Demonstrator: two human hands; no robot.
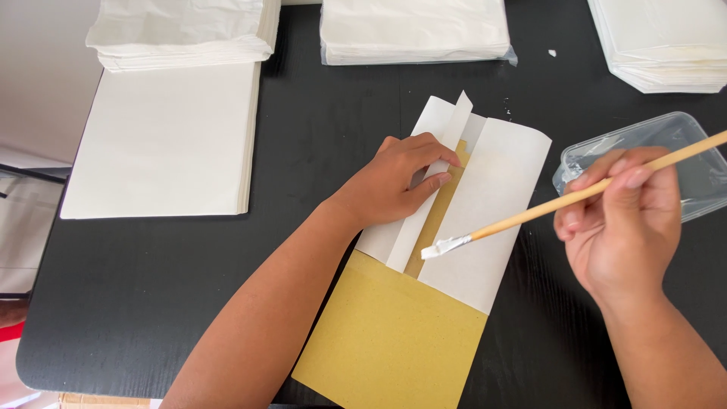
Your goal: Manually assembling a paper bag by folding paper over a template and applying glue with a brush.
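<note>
Head view, left hand: the left hand (397,178) presses its fingertips on a folded white paper sheet (485,204), pinning a narrow flap back.
Paper: lies on a long mustard-yellow card template (394,341) on the black wooden table (151,303).
Right hand: the right hand (621,216) grips a thin wooden-handled brush (575,195), bristles touching the sheet.

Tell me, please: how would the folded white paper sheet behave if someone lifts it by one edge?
The white paper sheet looks thin, so probably floppy and light. Its narrow flap stands up under the left hand, so the folds may spring open once released.
</note>
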